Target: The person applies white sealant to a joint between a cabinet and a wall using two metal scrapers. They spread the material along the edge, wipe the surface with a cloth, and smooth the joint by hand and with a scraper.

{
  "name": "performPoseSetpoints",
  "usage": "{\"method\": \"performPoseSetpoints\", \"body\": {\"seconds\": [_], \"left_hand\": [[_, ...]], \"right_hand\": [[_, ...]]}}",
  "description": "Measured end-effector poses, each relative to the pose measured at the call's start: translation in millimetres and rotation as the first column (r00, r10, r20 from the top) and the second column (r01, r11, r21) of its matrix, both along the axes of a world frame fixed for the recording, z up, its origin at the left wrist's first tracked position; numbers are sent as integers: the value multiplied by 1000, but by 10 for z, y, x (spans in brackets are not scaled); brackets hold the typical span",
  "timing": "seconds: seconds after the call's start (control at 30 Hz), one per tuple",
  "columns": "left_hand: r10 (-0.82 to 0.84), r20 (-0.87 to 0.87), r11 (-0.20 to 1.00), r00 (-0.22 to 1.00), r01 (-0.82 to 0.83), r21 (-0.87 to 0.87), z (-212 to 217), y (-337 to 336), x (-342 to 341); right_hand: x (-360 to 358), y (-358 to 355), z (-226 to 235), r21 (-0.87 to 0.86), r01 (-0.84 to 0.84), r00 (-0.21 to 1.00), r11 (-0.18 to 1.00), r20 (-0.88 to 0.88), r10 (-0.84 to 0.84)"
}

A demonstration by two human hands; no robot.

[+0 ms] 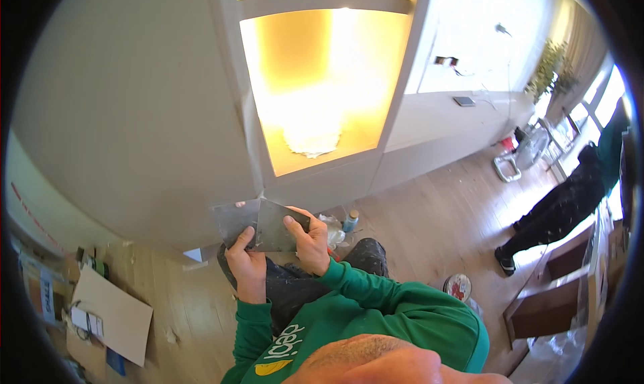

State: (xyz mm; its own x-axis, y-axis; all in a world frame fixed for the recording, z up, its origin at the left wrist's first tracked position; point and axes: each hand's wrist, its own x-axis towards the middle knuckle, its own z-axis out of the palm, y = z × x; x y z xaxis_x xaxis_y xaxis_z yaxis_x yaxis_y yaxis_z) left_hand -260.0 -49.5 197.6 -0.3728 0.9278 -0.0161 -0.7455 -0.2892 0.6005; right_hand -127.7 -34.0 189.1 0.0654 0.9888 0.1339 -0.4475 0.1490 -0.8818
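Note:
My left hand [249, 266] is closed on a thin, shiny grey rectangular plate [233, 220], thumb pressed on its face. My right hand [312, 244] grips a darker grey rectangular plate [274, 227], with the thumb on top and the fingers hidden behind. The two plates meet edge to edge, or overlap slightly; I cannot tell which. Both are held in front of the lower part of a pale cabinet [322, 193], above my bent knees. Whether the plates are scrapers or plain sheets does not show.
A lit niche [365, 142] opens in the cabinet, with something white and crumpled [312, 142] inside. A small bottle [351, 221] stands beyond my right knee. A round tub [457, 287] is at right, cardboard [111, 313] at left. Another person [560, 206] stands at far right.

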Motion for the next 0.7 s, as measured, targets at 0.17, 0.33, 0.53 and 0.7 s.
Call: {"method": "performPoseSetpoints", "body": {"seconds": [0.17,0.33,0.53,0.7], "left_hand": [[71,-421,997,904,-69,20,-58,-65,321],[-216,-804,976,553,102,-192,-93,30,154],[-536,2,836,844,531,-138,39,308,579],[-471,-29,872,882,460,-168,423,565,911]], "right_hand": [[406,92,275,157,24,946,987,316,-73],[941,153,513,372,-245,835,895,550,0],[1179,48,605,660,-357,692,661,662,-287],[1561,94,468,626,-156,633,764,657,-409]]}}
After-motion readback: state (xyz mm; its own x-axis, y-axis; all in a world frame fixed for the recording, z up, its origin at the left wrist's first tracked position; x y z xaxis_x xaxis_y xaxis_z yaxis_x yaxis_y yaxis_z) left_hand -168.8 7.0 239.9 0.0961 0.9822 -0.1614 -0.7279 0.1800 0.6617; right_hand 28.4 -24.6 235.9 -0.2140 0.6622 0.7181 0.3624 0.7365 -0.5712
